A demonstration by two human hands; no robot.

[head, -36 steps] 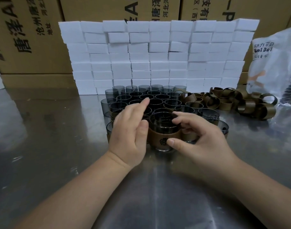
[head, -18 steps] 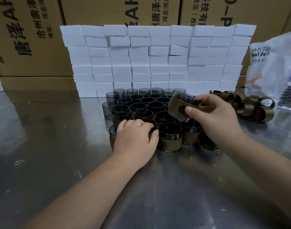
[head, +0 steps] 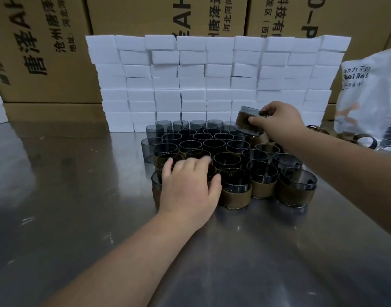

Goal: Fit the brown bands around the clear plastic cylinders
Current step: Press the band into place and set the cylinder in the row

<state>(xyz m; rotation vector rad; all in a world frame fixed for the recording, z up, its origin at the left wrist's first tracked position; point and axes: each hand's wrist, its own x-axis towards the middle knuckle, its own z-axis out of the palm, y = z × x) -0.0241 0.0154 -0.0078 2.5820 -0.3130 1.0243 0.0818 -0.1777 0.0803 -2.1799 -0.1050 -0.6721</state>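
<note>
1. The right hand, in the upper right of the middle, pinches a banded cylinder between thumb and fingers, lifted above the back right of the group.
2. That cylinder's long axis is close to upright, a little tilted. A brown band wraps its middle, and clear smoky plastic shows above and below.
3. The left hand lies palm down over the front left cylinders with its fingers bent. I cannot tell whether it grips one.
4. The group of cylinders stands packed together, open ends up. They are short, round, thin-walled and grey-tinted. The front row wears matte brown bands.
5. Loose bands lie curled at the right edge.
6. The table is shiny brushed metal.
7. Behind stands a wall of plain white blocks.
8. The cardboard boxes carry black Chinese print, including "唐泽" and "沧州".
9. A plastic bag at the right shows the letters "ai Be".
</note>
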